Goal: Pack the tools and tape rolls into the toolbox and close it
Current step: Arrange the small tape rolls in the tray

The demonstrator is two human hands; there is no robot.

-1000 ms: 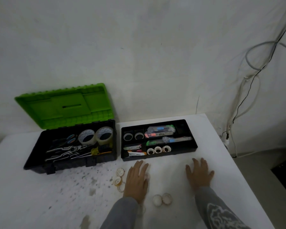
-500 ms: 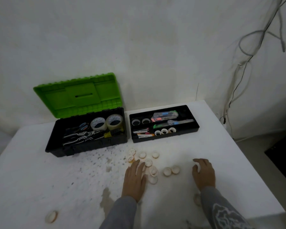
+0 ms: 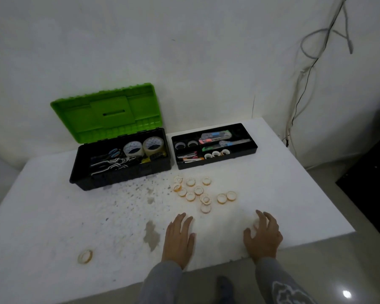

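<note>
The toolbox (image 3: pixel 119 179) stands open at the back left, its green lid (image 3: pixel 105 115) leaning on the wall. Inside lie two big tape rolls (image 3: pixel 133 149), pliers (image 3: pixel 112 163) and scissors (image 3: pixel 114 152). Beside it on the right sits the black insert tray (image 3: pixel 215 164) with cutters, a stapler and a few small rolls. Several small tape rolls (image 3: pixel 198 190) are scattered in front of the tray, and one lone roll (image 3: pixel 85 256) lies near the front left. My left hand (image 3: pixel 178 238) rests flat on the table. My right hand (image 3: pixel 262 235) curls its fingers over a small pale roll (image 3: pixel 255 225).
The white table (image 3: pixel 53 216) has a speckled, stained patch in front of the toolbox. Its front edge runs just under my wrists. Cables (image 3: pixel 305 51) hang on the wall at the right, and a dark object (image 3: pixel 369 172) stands on the floor beyond the table's right edge.
Both hands have drawn back toward the table's front edge and the view has pulled away from the boxes. My right hand's fingers have curled over a small roll.
</note>
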